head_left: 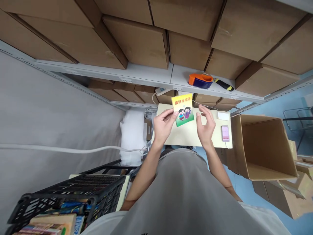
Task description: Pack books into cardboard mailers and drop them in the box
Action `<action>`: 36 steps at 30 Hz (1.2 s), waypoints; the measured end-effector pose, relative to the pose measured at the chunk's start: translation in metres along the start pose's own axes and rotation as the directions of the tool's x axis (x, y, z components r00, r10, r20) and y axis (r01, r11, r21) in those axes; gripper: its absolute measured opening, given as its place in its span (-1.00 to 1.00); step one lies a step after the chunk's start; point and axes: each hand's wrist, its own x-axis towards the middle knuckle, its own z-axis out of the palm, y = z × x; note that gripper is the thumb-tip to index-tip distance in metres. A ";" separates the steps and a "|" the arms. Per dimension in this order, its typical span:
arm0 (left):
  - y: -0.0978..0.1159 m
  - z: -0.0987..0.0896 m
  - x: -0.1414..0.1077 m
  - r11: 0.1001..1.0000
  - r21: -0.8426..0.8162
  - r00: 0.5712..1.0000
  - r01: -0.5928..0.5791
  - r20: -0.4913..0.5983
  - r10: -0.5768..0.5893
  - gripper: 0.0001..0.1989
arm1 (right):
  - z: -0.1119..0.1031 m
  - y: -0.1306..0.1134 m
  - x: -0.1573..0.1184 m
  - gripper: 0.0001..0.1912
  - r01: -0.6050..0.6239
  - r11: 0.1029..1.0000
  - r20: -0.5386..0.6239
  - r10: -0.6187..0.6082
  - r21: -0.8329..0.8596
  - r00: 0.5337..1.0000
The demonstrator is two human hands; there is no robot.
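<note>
A small booklet (183,110) with a yellow and green cover, red characters and two cartoon children is held up over the cream table (183,135). My left hand (164,126) pinches its left edge between thumb and fingers. To the right of the booklet, my right hand (205,125) has its thumb and fingers apart, with nothing between them and a small gap to the cover. A phone (225,133) and a white box (223,116) lie on the table's right part.
An orange tape dispenser (200,81) and a yellow-black cutter (223,85) lie on the shelf (146,73) ahead, below stacked cartons (190,49). An open carton (269,147) stands right. A black crate (73,186) with books is at lower left.
</note>
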 end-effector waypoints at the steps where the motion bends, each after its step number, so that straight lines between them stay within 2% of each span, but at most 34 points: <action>1: 0.000 0.004 -0.004 1.000 0.001 1.000 -0.010 -0.013 0.010 -0.49 | 0.003 -0.003 -0.004 -0.62 0.035 0.999 0.025 -0.035 -0.015 0.999; 4: 0.002 0.015 -0.015 1.000 0.002 1.000 -0.015 -0.012 0.015 -0.45 | 0.011 -0.009 -0.015 -0.60 0.058 0.998 0.152 -0.061 0.030 0.986; 6: 0.004 0.019 -0.021 1.000 -0.001 1.000 -0.013 0.028 0.013 -0.45 | 0.015 -0.009 -0.019 -0.57 0.011 0.998 0.140 -0.020 0.064 0.990; 9: 0.004 0.019 -0.021 1.000 0.011 0.992 0.003 0.125 -0.004 -0.47 | 0.015 -0.001 -0.018 -0.56 -0.137 0.980 0.095 0.125 0.142 0.988; 12: -0.004 0.009 -0.009 0.993 0.110 0.997 -0.043 0.073 0.035 -0.48 | 0.008 0.013 -0.010 -0.49 -0.314 0.918 0.151 0.284 0.241 0.947; 15: -0.016 -0.002 0.005 0.992 0.124 0.997 -0.021 0.074 0.011 -0.41 | -0.002 0.023 -0.001 -0.45 -0.394 0.874 0.230 0.336 0.286 0.913; 19: -0.024 -0.010 0.016 0.995 0.061 0.980 0.080 0.178 -0.090 -0.43 | -0.008 0.031 0.008 -0.49 -0.352 0.900 0.233 0.295 0.258 0.926; 21: -0.021 -0.011 0.017 0.996 0.090 0.983 0.020 0.178 -0.036 -0.50 | -0.010 0.032 0.014 -0.53 -0.301 0.924 0.227 0.249 0.235 0.941; 23: -0.015 -0.013 0.020 0.983 0.146 0.976 -0.111 0.204 0.080 -0.62 | -0.011 0.031 0.019 -0.58 -0.223 0.947 0.228 0.170 0.232 0.959; 26: -0.006 -0.018 0.024 0.924 0.216 0.933 -0.316 0.245 0.262 -0.82 | -0.014 0.023 0.024 -0.66 -0.086 0.962 0.245 0.021 0.257 0.969; 28: -0.002 -0.021 0.026 0.889 0.240 0.910 -0.390 0.249 0.332 -0.87 | -0.016 0.017 0.024 -0.68 -0.031 0.967 0.260 -0.037 0.253 0.965; 32: 0.001 -0.025 0.026 0.874 0.264 0.905 -0.408 0.241 0.350 -0.87 | -0.018 0.012 0.021 -0.67 0.011 0.976 0.264 -0.070 0.219 0.962; 36: -0.002 -0.026 0.023 0.889 0.254 0.919 -0.380 0.211 0.333 -0.82 | -0.019 0.019 0.019 -0.74 0.029 0.971 0.274 -0.096 0.238 0.957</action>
